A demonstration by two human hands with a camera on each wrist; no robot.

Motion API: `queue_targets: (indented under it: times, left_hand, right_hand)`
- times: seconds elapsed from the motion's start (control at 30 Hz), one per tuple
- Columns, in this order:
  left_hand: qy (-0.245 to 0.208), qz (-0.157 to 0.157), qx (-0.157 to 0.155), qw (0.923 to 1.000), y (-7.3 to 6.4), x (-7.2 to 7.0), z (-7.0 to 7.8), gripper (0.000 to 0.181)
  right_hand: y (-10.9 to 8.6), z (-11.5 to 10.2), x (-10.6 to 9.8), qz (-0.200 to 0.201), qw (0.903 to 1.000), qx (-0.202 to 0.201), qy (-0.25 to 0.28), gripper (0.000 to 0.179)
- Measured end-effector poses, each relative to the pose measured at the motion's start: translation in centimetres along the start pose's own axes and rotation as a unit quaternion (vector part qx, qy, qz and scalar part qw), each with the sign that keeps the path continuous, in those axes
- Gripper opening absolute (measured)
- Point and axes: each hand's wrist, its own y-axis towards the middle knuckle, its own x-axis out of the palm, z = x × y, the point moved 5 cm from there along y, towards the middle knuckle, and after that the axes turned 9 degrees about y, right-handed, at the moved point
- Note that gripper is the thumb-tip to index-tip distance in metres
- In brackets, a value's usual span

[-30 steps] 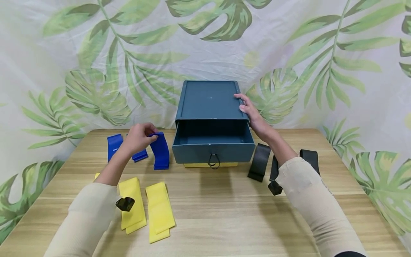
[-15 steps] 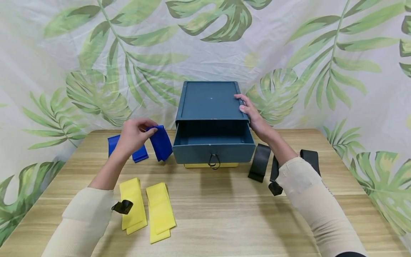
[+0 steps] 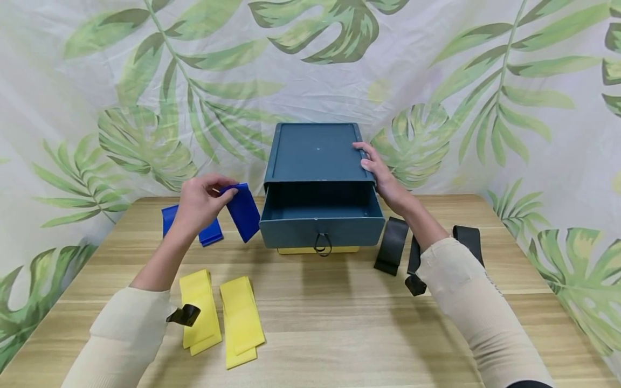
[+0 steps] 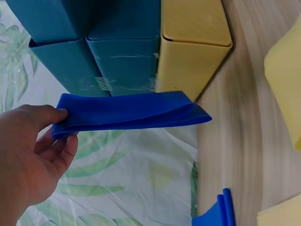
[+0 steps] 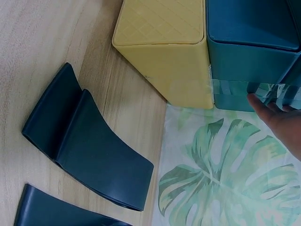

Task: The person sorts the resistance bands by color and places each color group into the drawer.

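My left hand (image 3: pixel 200 203) pinches the upper end of a folded blue exercise band (image 3: pixel 245 214) between thumb and fingers. The band hangs tilted above the table, just left of the pulled-out drawer (image 3: pixel 291 233). In the left wrist view, the folded layers of the blue band (image 4: pixel 122 113) stretch out sideways from the fingertips. A dark blue drawer cabinet (image 3: pixel 317 151) stands at the back, its upper drawer pulled out and bare inside. My right hand (image 3: pixel 384 175) rests on the cabinet's right top edge, fingertips on the top.
Beneath the open drawer shows a yellow drawer (image 3: pixel 317 249). More blue bands (image 3: pixel 211 233) lie at the back left, partly behind the left arm. Folded yellow bands (image 3: pixel 241 320) lie at the front left, and black bands (image 3: pixel 391 245) at the right. A leaf-print cloth (image 3: pixel 436 81) hangs behind.
My left hand has lifted the blue band off the table and drawn slightly back to the left; the band's lower end now swings toward the drawer. The right hand has stayed put.
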Motion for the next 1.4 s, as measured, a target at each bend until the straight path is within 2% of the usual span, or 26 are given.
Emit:
queue_targets:
  times: [0.13, 0.4, 0.57, 0.73, 0.87, 1.1, 1.23, 1.4]
  left_hand:
    - [-0.005, 0.003, 0.008, 0.9999, 0.0, -0.3, 0.8, 0.013]
    - [0.001, 0.024, 0.051, 0.9984, -0.3, -1.3, 3.0, 0.015]
    - [0.014, 0.037, 0.107, 0.9935, -0.5, -1.7, 5.0, 0.015]
    - [0.003, 0.028, 0.153, 0.9879, -0.6, -1.9, 6.6, 0.016]
    - [-0.02, 0.032, 0.156, 0.987, -0.7, -2.3, 7.7, 0.021]
    - [-0.075, 0.084, 0.141, 0.9836, -1.1, -3.9, 9.4, 0.019]
    - [-0.133, 0.113, 0.132, 0.9757, -1.1, -4.8, 10.3, 0.018]
    - [-0.159, 0.134, 0.154, 0.9659, -1.1, -5.8, 11.6, 0.019]
  right_hand:
    - [0.0, 0.0, 0.0, 0.001, 1.0, 0.0, 0.0, 0.068]
    - [0.0, 0.0, 0.0, 0.001, 1.0, 0.0, -0.001, 0.068]
    - [-0.1, 0.3, -0.1, 0.001, 1.0, 0.002, 0.0, 0.067]
    - [0.0, 0.4, -0.1, -0.001, 1.0, -0.004, -0.004, 0.067]
    - [0.0, 0.2, -0.1, 0.001, 0.9999, -0.011, -0.005, 0.066]
    - [-0.1, 0.2, -0.1, 0.003, 0.9999, -0.01, -0.008, 0.067]
    - [0.0, 0.2, -0.1, 0.002, 0.9999, -0.012, -0.008, 0.068]
    - [0.1, 0.3, -0.1, 0.001, 0.9998, -0.019, -0.001, 0.067]
